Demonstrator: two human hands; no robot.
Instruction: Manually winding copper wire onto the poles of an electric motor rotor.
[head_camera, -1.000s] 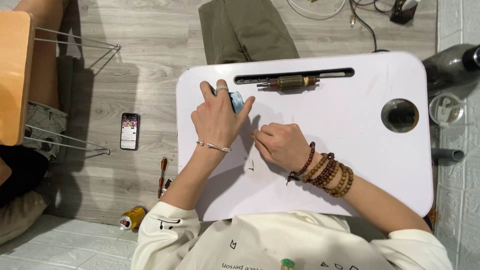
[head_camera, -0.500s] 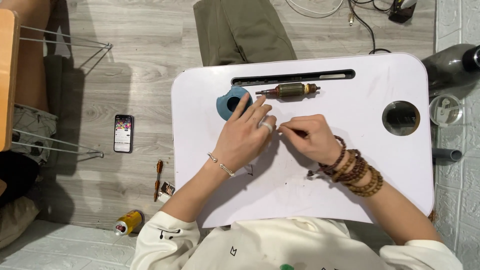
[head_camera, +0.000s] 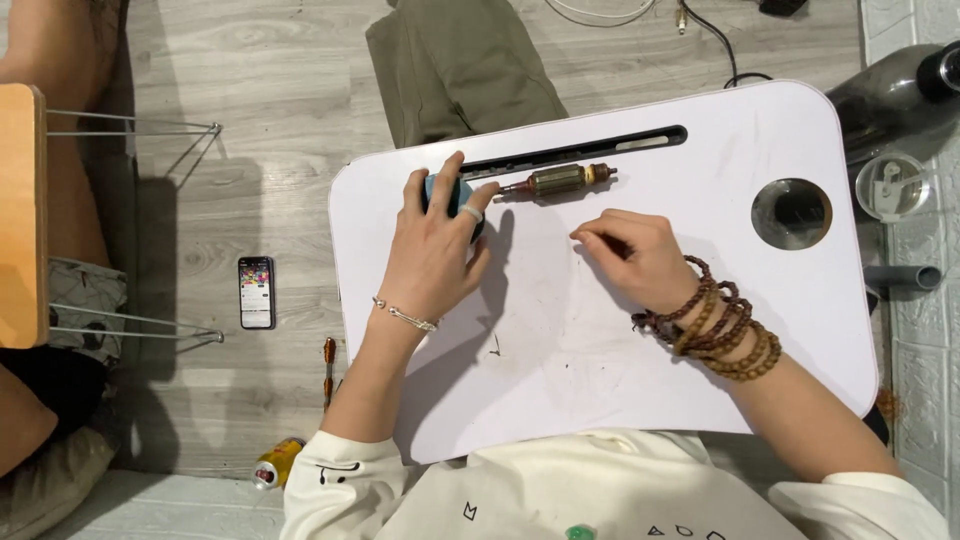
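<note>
A white lap table lies under both hands. My left hand covers a blue round part at the table's upper left, fingers curled around it. Just right of that hand lies a copper-wound motor armature with its shaft pointing at the blue part. My right hand rests on the table below the armature, fingers curled with the fingertips pinched together; whether something small is between them is too small to tell. A stack of brown bead bracelets wraps the right wrist.
A long slot runs along the table's far edge and a round cup hole sits at the right. On the floor lie a phone, a screwdriver, a can and olive cloth. A wooden chair stands left.
My left hand moved up-left and closed over the blue part, which had been exposed half a second ago. My right hand drew down, away from the armature.
</note>
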